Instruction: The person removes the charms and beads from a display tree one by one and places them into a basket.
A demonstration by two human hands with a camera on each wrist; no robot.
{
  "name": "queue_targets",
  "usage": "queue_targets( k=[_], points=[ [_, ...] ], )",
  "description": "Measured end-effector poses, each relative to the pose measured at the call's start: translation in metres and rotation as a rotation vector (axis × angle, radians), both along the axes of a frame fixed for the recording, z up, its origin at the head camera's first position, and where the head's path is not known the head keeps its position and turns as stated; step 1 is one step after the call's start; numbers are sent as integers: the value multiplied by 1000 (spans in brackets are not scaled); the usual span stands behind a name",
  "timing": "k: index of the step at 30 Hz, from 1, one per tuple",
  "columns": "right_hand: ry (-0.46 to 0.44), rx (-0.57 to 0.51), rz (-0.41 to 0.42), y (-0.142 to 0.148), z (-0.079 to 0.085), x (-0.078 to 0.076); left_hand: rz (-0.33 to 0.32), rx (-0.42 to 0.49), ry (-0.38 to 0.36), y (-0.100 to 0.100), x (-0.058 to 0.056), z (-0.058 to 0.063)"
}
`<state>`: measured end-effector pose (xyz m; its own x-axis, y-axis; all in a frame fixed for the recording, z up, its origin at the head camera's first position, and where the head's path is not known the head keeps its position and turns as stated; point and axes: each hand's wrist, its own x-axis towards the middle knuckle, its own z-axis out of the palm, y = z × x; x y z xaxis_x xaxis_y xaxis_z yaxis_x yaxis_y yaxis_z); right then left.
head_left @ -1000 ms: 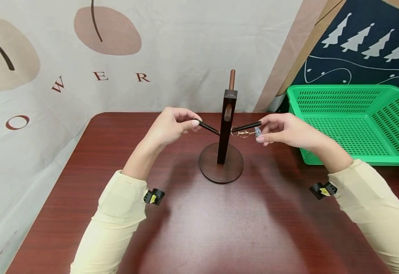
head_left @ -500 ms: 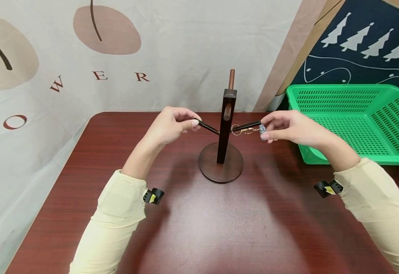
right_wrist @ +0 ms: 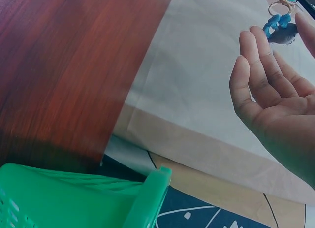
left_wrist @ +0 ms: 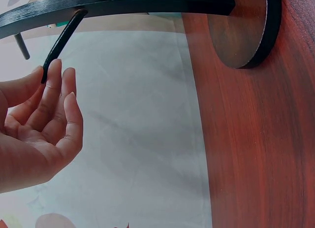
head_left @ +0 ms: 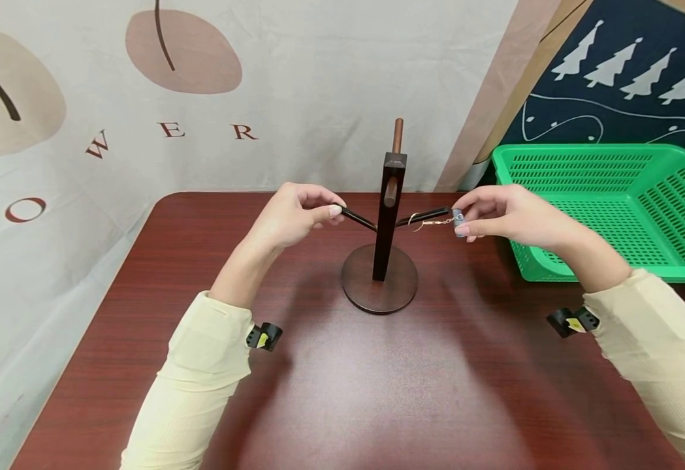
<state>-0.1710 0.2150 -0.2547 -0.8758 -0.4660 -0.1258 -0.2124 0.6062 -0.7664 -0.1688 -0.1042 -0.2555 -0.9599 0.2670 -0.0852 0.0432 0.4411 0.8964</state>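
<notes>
A dark wooden stand (head_left: 386,241) with a round base and several pegs rises from the table. My left hand (head_left: 295,219) pinches the tip of its left peg (head_left: 358,219) between thumb and fingers. On the other side, a gold keychain ring (head_left: 413,222) loops around the right peg (head_left: 433,213), part way along it. A short chain runs from the ring to a blue-grey charm (head_left: 458,224), which my right hand (head_left: 507,212) pinches just beyond the peg's tip. The right wrist view shows the charm (right_wrist: 284,35) as a dark rounded body with bright blue pieces on top.
To the right of my right hand, a green plastic basket (head_left: 612,273) stands at the table's back right. A pale printed cloth (head_left: 318,85) hangs behind the reddish-brown table (head_left: 342,391), with a dark blue tree-patterned cloth (head_left: 612,111) behind the basket.
My right hand has moved to the right and slightly up with the charm. The ring has slid outward along the right peg, away from the post. My left hand stays put on its peg.
</notes>
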Motion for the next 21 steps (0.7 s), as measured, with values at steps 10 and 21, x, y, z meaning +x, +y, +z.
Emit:
queue_targets(
  k=[10, 21],
  points=[
    [22, 1, -4, 6, 2, 3, 2, 12, -2, 0, 1, -1],
    [39, 58, -37, 15, 5, 3, 5, 6, -7, 0, 0, -1]
  ],
)
